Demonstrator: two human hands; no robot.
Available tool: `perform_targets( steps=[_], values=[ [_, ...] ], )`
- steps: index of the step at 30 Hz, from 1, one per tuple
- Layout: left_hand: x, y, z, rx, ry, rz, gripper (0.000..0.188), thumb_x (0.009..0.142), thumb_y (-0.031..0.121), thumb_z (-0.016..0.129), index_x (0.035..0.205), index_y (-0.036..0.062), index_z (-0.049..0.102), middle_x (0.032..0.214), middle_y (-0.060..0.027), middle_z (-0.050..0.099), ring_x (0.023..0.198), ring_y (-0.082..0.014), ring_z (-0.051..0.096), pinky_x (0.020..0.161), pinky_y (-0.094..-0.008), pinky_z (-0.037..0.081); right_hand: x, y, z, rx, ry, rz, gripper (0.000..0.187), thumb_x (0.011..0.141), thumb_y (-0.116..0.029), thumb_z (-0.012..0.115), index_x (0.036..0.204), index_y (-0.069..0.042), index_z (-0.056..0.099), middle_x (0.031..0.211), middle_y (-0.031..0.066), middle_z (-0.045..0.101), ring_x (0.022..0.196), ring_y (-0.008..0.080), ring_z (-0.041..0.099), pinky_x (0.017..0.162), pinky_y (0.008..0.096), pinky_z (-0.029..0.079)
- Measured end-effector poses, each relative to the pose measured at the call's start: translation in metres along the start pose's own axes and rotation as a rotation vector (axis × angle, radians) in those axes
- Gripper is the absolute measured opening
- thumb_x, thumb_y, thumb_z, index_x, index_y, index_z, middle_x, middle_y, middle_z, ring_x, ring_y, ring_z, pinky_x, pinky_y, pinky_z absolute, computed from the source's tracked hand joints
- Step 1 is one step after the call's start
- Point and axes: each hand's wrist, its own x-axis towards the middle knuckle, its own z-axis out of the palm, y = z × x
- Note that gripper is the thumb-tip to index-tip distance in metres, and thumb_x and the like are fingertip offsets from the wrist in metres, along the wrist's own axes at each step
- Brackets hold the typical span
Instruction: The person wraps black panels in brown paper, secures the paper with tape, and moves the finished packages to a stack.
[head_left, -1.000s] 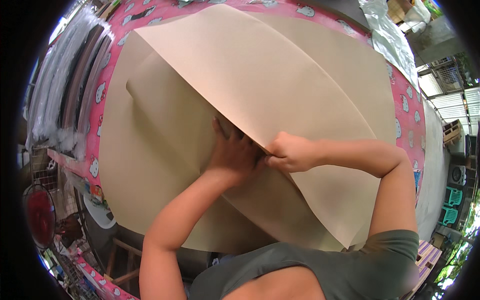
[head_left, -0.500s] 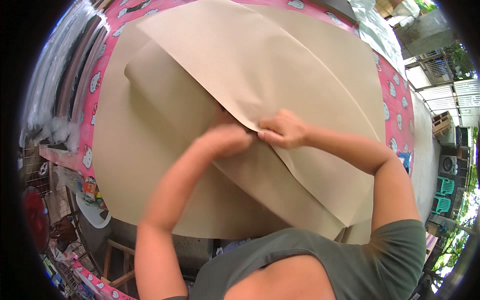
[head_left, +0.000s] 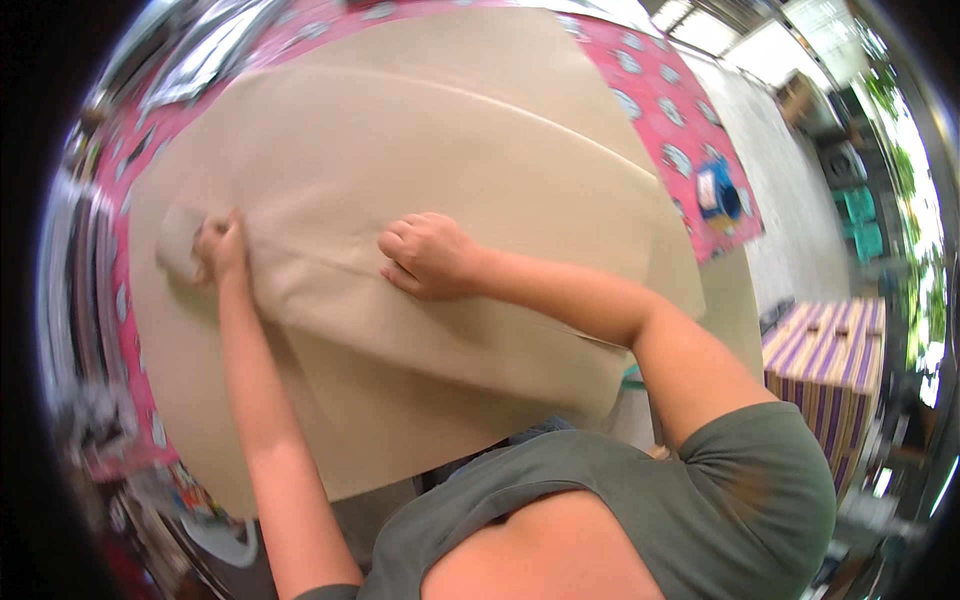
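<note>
A large, smooth tan sheet (head_left: 430, 130) lies spread in front of me, its layers folded over one another. My left hand (head_left: 222, 250) is closed on the folded part at the far left, with the arm stretched out; the image is a little blurred there. Near the middle, my right hand (head_left: 430, 258) is curled with its knuckles up, on the line where the top layer's edge runs. The fingertips are partly hidden, and they seem to grip that edge. Wrinkles run across the sheet between the two hands.
Under the sheet is a pink patterned table cover (head_left: 650, 90). A blue roll-shaped item (head_left: 718, 192) rests on it at the right. A purple-and-cream striped box (head_left: 825, 350) stands right of me. Green plastic chairs (head_left: 860, 225) stand farther off. Wrapped rolls (head_left: 80, 290) line the left side.
My left hand has moved from the middle out to the far left of the sheet. The right hand has shifted left, the top layer now covers more leftward, and the view has turned.
</note>
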Motion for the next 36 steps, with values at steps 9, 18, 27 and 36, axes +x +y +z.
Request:
perform_targets(
  steps=[9, 18, 27, 36],
  values=[
    [-0.002, -0.006, -0.008, 0.126, 0.057, -0.059, 0.049, 0.074, 0.058, 0.056, 0.094, 0.0143, 0.061, 0.105, -0.0079, 0.060, 0.111, -0.0331, 0.047, 0.094, -0.0693, 0.015, -0.277, 0.275, -0.177, -0.820, 0.454, 0.971, 0.095, 0.059, -0.032, 0.079, 0.132, 0.000, 0.026, 0.118, 0.0260, 0.049, 0.109, 0.0369, 0.048, 0.090, 0.0449, 0.039],
    [-0.013, 0.021, -0.027, 0.022, -0.058, 0.069, 0.058, 0.072, 0.048, 0.063, 0.126, 0.0325, 0.048, 0.126, 0.0021, 0.051, 0.115, -0.0326, 0.045, 0.096, -0.0570, 0.027, -0.174, 0.211, -0.198, 0.278, 0.443, 1.016, 0.066, 0.064, -0.033, 0.077, 0.118, -0.007, 0.049, 0.101, 0.0098, 0.058, 0.091, 0.0222, 0.058, 0.074, 0.0346, 0.049],
    [0.031, 0.002, -0.035, -0.533, -0.623, -0.006, 0.040, 0.065, 0.040, 0.075, 0.103, 0.0263, 0.068, 0.101, 0.0015, 0.067, 0.105, -0.0150, 0.053, 0.101, -0.0546, 0.000, 0.122, -0.097, -0.092, 0.574, 0.055, 0.154, 0.058, 0.058, -0.019, 0.073, 0.111, -0.004, 0.057, 0.094, 0.0064, 0.060, 0.087, 0.0130, 0.056, 0.079, 0.0256, 0.045],
    [0.048, -0.024, -0.001, -1.027, -0.697, -0.020, 0.036, 0.064, 0.017, 0.077, 0.098, 0.0059, 0.068, 0.088, -0.0060, 0.068, 0.085, -0.0137, 0.060, 0.084, -0.0310, 0.028, 0.166, -0.116, -0.044, 0.495, -0.336, 0.285, 0.057, 0.065, -0.022, 0.071, 0.114, 0.002, 0.057, 0.094, 0.0108, 0.063, 0.083, 0.0152, 0.059, 0.076, 0.0280, 0.048]
  ],
)
